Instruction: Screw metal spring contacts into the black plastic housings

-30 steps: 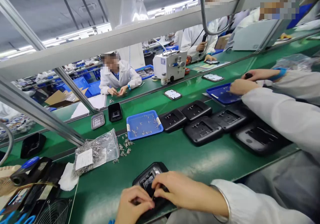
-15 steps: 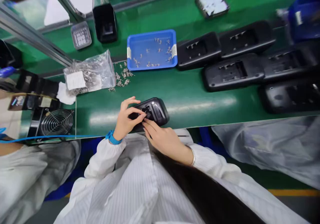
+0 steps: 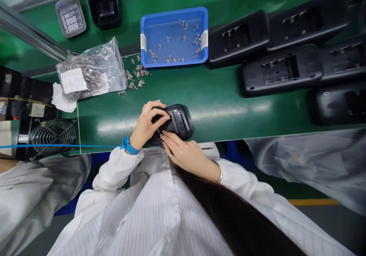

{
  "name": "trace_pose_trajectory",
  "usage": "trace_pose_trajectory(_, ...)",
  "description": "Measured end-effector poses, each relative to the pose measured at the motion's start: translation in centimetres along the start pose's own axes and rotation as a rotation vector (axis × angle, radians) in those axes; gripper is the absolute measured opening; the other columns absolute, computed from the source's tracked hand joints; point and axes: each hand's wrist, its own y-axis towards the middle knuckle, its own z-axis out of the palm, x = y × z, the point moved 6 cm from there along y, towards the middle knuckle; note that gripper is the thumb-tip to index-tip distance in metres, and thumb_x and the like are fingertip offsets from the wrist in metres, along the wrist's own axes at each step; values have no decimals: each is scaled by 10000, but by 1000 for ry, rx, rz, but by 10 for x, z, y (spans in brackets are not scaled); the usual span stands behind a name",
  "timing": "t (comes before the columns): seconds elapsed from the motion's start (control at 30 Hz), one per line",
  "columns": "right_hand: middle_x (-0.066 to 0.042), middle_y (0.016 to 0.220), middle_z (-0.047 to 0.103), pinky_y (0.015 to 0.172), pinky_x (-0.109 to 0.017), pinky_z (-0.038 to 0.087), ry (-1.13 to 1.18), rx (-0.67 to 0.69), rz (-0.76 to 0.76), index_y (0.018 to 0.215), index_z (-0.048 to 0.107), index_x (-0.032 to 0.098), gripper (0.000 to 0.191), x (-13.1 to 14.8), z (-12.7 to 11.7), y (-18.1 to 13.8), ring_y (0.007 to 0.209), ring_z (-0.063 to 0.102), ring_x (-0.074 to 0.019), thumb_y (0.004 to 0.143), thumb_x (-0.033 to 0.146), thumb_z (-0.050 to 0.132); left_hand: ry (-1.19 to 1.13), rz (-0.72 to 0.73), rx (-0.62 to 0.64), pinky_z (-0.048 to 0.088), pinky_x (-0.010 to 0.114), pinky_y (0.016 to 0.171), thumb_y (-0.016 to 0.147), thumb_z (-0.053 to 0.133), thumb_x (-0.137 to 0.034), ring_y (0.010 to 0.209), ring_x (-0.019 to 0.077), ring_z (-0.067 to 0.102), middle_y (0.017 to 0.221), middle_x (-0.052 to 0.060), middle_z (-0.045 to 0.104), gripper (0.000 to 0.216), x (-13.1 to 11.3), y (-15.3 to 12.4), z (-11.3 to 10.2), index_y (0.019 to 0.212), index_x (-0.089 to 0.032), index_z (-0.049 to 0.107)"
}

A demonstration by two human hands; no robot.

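Note:
A black plastic housing (image 3: 183, 120) lies at the near edge of the green bench, partly covered by my fingers. Over its left part, my left hand (image 3: 144, 126) has thumb and forefinger pinched together; whatever is between them is too small to make out. My right hand (image 3: 187, 153) rests against the near side of the same housing, fingertips pressed together on it by a small shiny metal bit. Further off, small metal spring contacts (image 3: 138, 73) lie in a loose pile, and more are scattered in a blue tray (image 3: 174, 15).
Several similar black housings (image 3: 281, 71) lie at the right. A clear bag of metal parts (image 3: 88, 71), a fan with a wire guard (image 3: 57, 136) and a blue cable (image 3: 94, 146) are at the left. Behind stand a display unit (image 3: 70, 16) and a black case (image 3: 103, 4). People sit on both sides.
The view has moved closer to the bench. My left pinch has shifted away from my right fingertips towards the far side of the housing. The right hand stays pressed on it.

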Motion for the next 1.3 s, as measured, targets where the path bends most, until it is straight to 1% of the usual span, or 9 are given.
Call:
trace_pose_trajectory(0.2, -54, 1252, 661, 519, -211, 463, 13, -25, -12, 1208, 644, 122, 335, -1, -1, -1, 987, 667, -101, 984, 224, 416, -30, 112, 13, 524, 389, 985, 916, 622, -264, 1077, 173, 631, 1058, 45, 664, 70, 1, 8, 1, 912, -206, 660)
trace_pose_trajectory(0.37, -79, 1300, 631, 579, -179, 496, 85, 94, 23, 1268, 617, 136, 371, -4, 6, -2, 1021, 660, -110, 994, 230, 385, -13, 192, 82, 504, 426, 1020, 931, 599, -313, 1164, 200, 609, 1057, 47, 676, 119, 4, 14, 2, 919, -217, 669)
trace_pose_trajectory(0.47, -93, 1330, 608, 614, -176, 516, 122, 144, 39, 1307, 589, 144, 383, -5, 10, -4, 1034, 656, -124, 990, 236, 395, -36, 167, 114, 496, 447, 1034, 918, 613, -373, 1168, 212, 606, 1052, 54, 673, 173, 9, 17, 2, 876, -213, 663)
trace_pose_trajectory(0.8, -60, 1237, 667, 668, -166, 525, 134, 11, 37, 1215, 636, 142, 328, -5, 7, -2, 1055, 652, -98, 987, 219, 413, -86, 140, 165, 473, 443, 1063, 918, 604, -353, 1200, 208, 585, 1179, 84, 639, 149, 15, 16, 5, 885, -209, 620)
trace_pose_trajectory(0.87, -50, 1220, 676, 663, -163, 527, 132, 2, 45, 1201, 645, 147, 316, -5, 6, -2, 1044, 656, -91, 983, 220, 428, -84, 141, 173, 461, 436, 1078, 928, 582, -370, 1262, 215, 548, 1337, 106, 569, 170, 14, 18, 6, 981, -211, 615)
trace_pose_trajectory(0.97, -56, 1231, 670, 669, -160, 534, 140, 52, 66, 1217, 645, 158, 324, -5, 11, -3, 1046, 660, -98, 981, 225, 435, -22, 98, 268, 432, 432, 1110, 934, 545, -422, 1394, 247, 431, 1548, 135, 367, 404, 14, 20, 12, 1281, -214, 527)
trace_pose_trajectory(1.07, -66, 1252, 658, 672, -180, 552, 153, 113, 98, 1242, 632, 156, 339, -7, 13, -1, 1037, 669, -120, 984, 238, 427, 114, 37, 406, 367, 455, 1163, 961, 470, -395, 1420, 251, 403, 1522, 110, 428, 512, 14, 19, 22, 1437, -211, 425)
trace_pose_trajectory(1.2, -58, 1223, 673, 738, -214, 581, 289, 140, 104, 1177, 644, 139, 274, -18, -17, 7, 988, 690, -137, 964, 225, 494, 173, 42, 387, 338, 436, 1182, 984, 400, -389, 1392, 238, 444, 1473, 97, 497, 533, 11, 17, 26, 1473, -177, 400)
trace_pose_trajectory(1.3, 24, 815, 722, 606, -188, 547, 492, -107, 202, 904, 664, 197, 79, -37, -73, 13, 657, 663, -81, 918, 221, 590, 155, 78, 339, 353, 432, 1165, 968, 411, -498, 1394, 261, 438, 1487, 109, 480, 636, 10, 15, 26, 1507, -167, 342)
